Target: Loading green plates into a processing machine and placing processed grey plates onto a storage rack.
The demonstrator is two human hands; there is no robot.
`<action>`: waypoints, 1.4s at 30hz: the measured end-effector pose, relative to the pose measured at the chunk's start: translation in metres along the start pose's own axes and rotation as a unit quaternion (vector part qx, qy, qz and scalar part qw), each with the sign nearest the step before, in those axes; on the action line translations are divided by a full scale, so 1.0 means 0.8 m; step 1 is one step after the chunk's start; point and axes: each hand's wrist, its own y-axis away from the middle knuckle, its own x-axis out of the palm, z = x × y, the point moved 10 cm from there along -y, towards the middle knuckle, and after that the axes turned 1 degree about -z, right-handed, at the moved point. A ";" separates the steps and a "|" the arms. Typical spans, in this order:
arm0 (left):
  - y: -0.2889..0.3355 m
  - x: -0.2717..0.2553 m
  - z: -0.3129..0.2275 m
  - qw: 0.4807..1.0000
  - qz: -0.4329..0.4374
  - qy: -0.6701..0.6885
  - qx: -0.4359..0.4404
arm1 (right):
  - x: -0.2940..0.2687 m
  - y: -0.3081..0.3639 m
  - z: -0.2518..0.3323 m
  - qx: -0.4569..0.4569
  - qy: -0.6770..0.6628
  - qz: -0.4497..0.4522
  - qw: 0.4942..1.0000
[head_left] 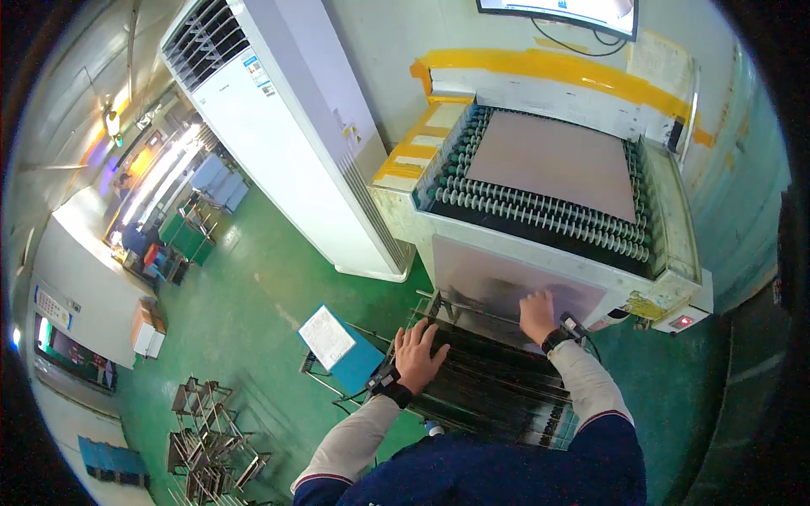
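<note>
My left hand (416, 358) is over the left side of a dark slotted rack (485, 379), fingers spread, holding nothing. At the rack's far end my right hand (537, 318) has its fingers curled; what they close on, if anything, is hidden. Just beyond that hand, a pinkish-brown flat panel (498, 277) stands tilted against the machine's front, its lower part reaching down to the rack. Another such panel (553, 160) lies flat on the rollers of the conveyor machine (396, 207). Both wrists wear black bands with small devices.
A blue board with a white paper sheet (327, 337) sits left of the rack. Behind it rises a tall white air conditioner (287, 143). Metal racks (207, 443) stand on the green floor at lower left. A monitor (565, 13) hangs above the machine. Distant people work at upper left.
</note>
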 end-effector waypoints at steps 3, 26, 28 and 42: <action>-0.006 0.000 -0.001 1.000 0.002 0.003 -0.002 | -0.067 -0.015 -0.016 0.017 -0.038 -0.173 0.984; -0.007 0.000 0.001 1.000 0.002 0.015 -0.008 | -0.090 -0.044 -0.030 0.067 -0.057 -0.208 0.974; -0.006 0.000 0.001 1.000 0.003 0.022 -0.011 | -0.086 -0.046 -0.032 0.073 -0.062 -0.192 0.977; -0.008 0.001 -0.001 1.000 0.008 0.011 -0.007 | -0.089 -0.046 -0.030 0.089 -0.078 -0.183 0.976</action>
